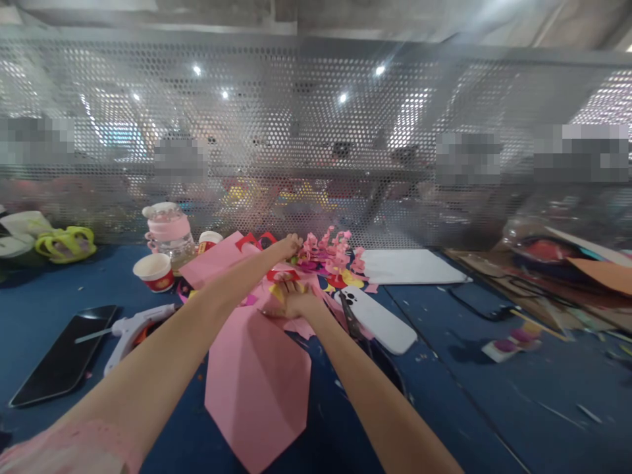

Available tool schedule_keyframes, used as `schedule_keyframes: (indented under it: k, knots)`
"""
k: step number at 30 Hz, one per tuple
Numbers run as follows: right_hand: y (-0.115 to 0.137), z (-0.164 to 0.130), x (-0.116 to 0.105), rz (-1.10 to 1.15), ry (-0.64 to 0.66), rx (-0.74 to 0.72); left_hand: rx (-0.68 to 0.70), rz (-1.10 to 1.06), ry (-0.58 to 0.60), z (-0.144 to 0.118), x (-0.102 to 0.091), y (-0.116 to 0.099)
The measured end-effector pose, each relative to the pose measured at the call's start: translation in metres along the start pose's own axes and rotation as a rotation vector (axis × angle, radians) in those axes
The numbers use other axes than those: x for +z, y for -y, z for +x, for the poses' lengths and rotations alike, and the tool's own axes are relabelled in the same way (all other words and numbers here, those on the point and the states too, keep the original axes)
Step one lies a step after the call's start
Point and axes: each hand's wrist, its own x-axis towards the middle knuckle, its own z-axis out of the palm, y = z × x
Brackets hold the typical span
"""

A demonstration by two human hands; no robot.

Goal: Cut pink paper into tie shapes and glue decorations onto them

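Observation:
My left hand (291, 245) reaches to the back of the paper pile, beside a bunch of pink paper flowers (336, 253). Its fingers are curled together, and whatever is in them is too small to make out. Closer to me, my right hand (290, 299) rests over coloured scraps with its fingers apart, holding nothing that I can see. Below it lies a large folded sheet of pink paper (257, 388), pointed at the near end. Another pink sheet (210, 263) leans behind my left forearm. Black-bladed scissors (349, 316) lie right of my right hand, against a white phone (385, 322).
On the left are a black phone (64, 355), a white glue gun (138, 329), a paper cup (154, 271) and a pink-topped bottle (169, 230). White board (415, 266) lies at the back right. Glasses (488, 313) sit farther right. A perforated metal screen (316, 131) stands behind the table.

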Motion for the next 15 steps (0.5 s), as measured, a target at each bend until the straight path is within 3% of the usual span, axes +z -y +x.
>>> schedule_keyframes:
  k: [7, 15]
  knots:
    - [-0.0007, -0.001, 0.0, -0.017, 0.004, -0.013, -0.003, 0.059, 0.076, -0.0064, -0.0041, -0.0001]
    - [0.0023, -0.0102, -0.0084, -0.009, 0.014, -0.021, -0.002, 0.058, 0.044, -0.0086, 0.0018, 0.0018]
